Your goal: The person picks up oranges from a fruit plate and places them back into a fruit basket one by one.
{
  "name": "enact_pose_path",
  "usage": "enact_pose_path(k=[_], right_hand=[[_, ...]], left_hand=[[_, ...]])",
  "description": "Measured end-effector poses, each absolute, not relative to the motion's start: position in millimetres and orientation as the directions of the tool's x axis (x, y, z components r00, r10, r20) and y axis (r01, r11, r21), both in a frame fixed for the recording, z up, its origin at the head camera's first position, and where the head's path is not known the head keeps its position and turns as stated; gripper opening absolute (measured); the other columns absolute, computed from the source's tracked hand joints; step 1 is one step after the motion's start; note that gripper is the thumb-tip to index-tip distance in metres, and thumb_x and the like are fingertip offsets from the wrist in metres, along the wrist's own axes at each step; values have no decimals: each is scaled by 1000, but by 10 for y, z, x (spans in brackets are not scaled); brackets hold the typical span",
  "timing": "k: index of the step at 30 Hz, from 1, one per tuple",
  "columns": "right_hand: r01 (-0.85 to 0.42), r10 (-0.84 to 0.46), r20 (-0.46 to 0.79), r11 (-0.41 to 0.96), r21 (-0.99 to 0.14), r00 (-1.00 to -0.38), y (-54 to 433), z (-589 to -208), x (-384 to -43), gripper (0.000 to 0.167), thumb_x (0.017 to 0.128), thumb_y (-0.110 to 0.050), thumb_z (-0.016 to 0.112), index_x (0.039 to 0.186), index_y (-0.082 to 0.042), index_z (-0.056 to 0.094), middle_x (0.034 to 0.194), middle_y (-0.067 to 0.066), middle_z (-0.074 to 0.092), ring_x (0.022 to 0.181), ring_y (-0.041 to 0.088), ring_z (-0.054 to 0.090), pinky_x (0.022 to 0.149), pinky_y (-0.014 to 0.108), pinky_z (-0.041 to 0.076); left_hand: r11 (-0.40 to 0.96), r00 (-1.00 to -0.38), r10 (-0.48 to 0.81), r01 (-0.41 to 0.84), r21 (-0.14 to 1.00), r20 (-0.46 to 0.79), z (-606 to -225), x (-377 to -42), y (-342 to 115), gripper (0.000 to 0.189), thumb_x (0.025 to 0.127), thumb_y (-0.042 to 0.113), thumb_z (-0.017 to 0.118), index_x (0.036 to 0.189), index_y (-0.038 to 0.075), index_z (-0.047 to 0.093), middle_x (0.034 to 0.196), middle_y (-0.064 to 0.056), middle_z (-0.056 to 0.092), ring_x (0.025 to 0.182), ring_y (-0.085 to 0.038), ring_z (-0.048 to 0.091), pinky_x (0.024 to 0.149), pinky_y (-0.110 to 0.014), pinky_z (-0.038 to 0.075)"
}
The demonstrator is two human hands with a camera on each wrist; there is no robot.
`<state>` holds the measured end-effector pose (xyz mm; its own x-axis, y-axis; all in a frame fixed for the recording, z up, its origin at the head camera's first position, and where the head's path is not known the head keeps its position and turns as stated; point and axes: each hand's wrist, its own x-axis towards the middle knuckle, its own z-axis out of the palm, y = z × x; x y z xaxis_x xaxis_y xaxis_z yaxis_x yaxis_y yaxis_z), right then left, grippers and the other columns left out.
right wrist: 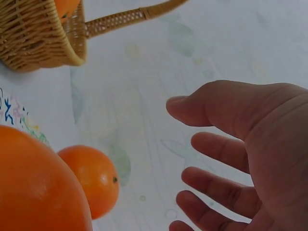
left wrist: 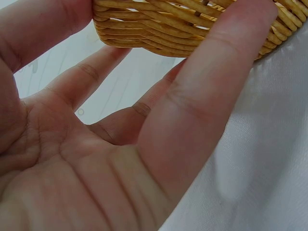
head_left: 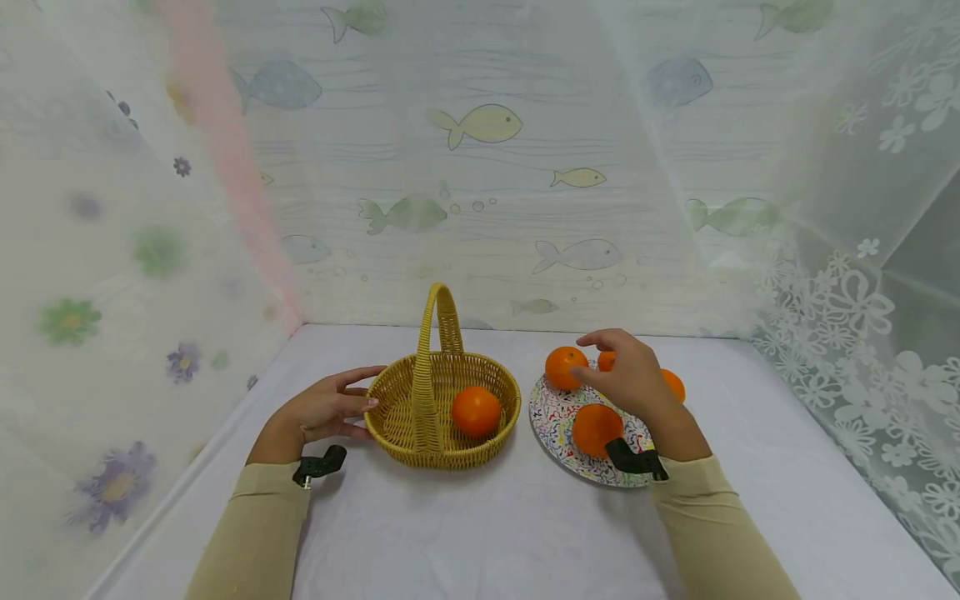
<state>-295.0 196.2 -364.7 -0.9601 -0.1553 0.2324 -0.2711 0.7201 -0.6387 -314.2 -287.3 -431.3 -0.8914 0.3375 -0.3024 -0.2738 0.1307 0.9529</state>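
Observation:
A yellow wicker basket [head_left: 450,457] with a tall arched handle stands left of the middle, an orange [head_left: 476,412] lying inside it. My left hand [head_left: 335,406] touches the basket's left side with spread, mostly straight fingers. On a round plate with a colourful squiggle pattern [head_left: 553,427] to the right sit several oranges; one [head_left: 597,430] is at the front, another [head_left: 566,367] at the back left. Over the plate hovers my right hand [head_left: 630,372], partly covering the oranges behind it. The right wrist view shows this hand [right wrist: 250,159] empty, its fingers loosely bent and apart.
A white cloth [head_left: 480,533] covers the table. Behind it hangs a pale curtain with fish drawings [head_left: 487,250]; flowered sheets hang at the left and right sides. A small black device [head_left: 321,465] is strapped on each wrist.

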Motion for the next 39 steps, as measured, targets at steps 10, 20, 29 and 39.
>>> enact_pose_path(k=[10,20,29,39], right_hand=[[-267,-214,161,717,-644,-964,2013,-3748,-2900,53,92,-41,78,137,-16,64,148,13,56,132,40,55,104,60,52],[-304,-286,122,772,-558,-951,2072,-4070,-2810,71,85,-52,82,139,-11,62,142,10,62,130,38,58,104,57,54],[-342,-324,134,762,-549,-937,2117,-4127,-2738,72,81,-50,86,138,-13,63,140,7,64,126,35,61,102,52,57],[-290,-326,43,764,-577,-944,2217,-4067,-2740,84,77,-54,87,144,-13,58,145,8,61,124,32,61,99,49,59]], left_hand=[[126,-892,331,-282,951,-308,-4308,-3142,-2878,74,99,10,69,162,25,34,157,-24,41,117,-33,67,91,-58,61],[128,-892,332,-280,951,-307,-4269,-3118,-2853,74,99,10,68,163,25,33,157,-23,40,119,-33,66,92,-58,60],[128,-890,336,-282,951,-309,-4277,-3104,-2868,75,99,10,69,163,22,32,158,-26,38,118,-33,66,92,-57,61],[138,-891,330,-281,950,-311,-4244,-3093,-2850,76,98,10,70,163,22,33,157,-26,40,118,-34,66,92,-57,60]])
